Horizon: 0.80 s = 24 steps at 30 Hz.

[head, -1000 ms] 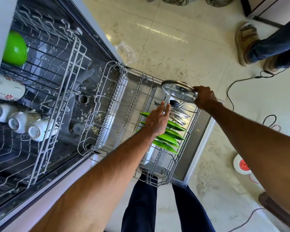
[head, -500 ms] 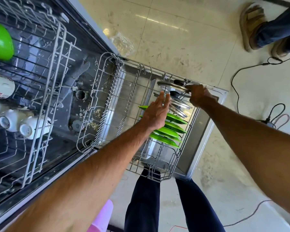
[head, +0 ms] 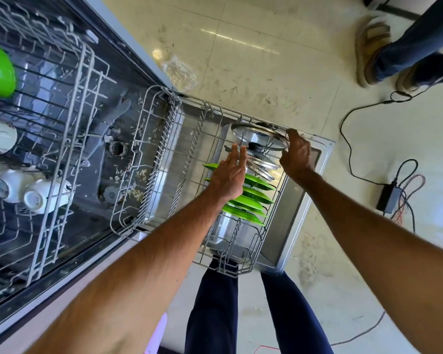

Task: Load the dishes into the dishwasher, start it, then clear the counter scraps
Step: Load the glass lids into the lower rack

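Now our right hand (head: pixel 296 157), fingers (head: pixel 292 139) curled on its rim, has lowered the round glass lid (head: pixel 258 135) into the far slots of the white wire rack (head: pixel 149 159); our left hand (head: pixel 228 177) hovers open-fingered alongside. We judge release comes next.

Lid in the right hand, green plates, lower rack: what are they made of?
The lid, held at its rim by the right hand: apparently clear glass in a shiny metal rim; rack wires show through it.
The green plates: probably plastic or melamine; uniform bright colour, soft sheen, thin edges.
The lower rack: likely coated steel wire; matte pale grey, thin rods.
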Tool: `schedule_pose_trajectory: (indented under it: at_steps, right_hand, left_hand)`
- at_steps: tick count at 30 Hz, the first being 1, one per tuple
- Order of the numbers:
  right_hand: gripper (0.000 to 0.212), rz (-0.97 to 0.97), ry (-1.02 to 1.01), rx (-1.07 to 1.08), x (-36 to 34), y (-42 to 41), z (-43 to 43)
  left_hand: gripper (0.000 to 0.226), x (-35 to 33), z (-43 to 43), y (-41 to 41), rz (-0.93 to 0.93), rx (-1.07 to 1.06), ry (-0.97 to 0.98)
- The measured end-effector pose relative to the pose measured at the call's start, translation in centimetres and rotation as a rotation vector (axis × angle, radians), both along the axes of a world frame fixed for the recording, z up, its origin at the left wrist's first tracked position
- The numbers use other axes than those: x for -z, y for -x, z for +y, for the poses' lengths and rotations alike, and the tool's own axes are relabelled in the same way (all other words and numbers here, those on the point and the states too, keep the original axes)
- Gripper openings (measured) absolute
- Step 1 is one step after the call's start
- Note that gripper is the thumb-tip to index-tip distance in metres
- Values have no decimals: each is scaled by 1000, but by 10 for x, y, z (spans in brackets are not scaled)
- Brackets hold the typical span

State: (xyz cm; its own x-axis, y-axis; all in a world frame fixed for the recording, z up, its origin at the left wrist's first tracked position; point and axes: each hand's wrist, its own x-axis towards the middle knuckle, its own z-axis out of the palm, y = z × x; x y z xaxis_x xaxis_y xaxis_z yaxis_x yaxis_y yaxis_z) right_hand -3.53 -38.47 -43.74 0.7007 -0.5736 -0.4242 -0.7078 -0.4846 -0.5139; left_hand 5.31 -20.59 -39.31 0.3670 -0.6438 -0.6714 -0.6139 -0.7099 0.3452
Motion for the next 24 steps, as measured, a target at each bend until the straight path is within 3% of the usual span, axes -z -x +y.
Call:
schedule_pose_trajectory:
  at_steps: [4, 8, 13, 16, 19, 24]
  right_hand:
    - [55, -179, 119, 43, -14, 29, 26]
    - [43, -219, 115, 78, -32, 57, 55]
    - [33, -122, 25, 47, -69, 90, 93]
    - [38, -54, -71, -29, -82, 115, 113]
    - [39, 124, -177, -135, -98, 138, 127]
    - [41, 248, -268, -211, -196, 148, 152]
  left_hand:
    - [104, -12, 7, 15, -80, -31, 25]
    - [96, -22, 23, 39, -185, -48, 37]
    - [82, -44, 56, 76, -131, -93, -36]
    - [75, -64, 78, 99, -94, -124, -112]
    - [70, -100, 105, 125, -68, -215, -122]
    - [55, -187, 159, 178, 0, -415, -70]
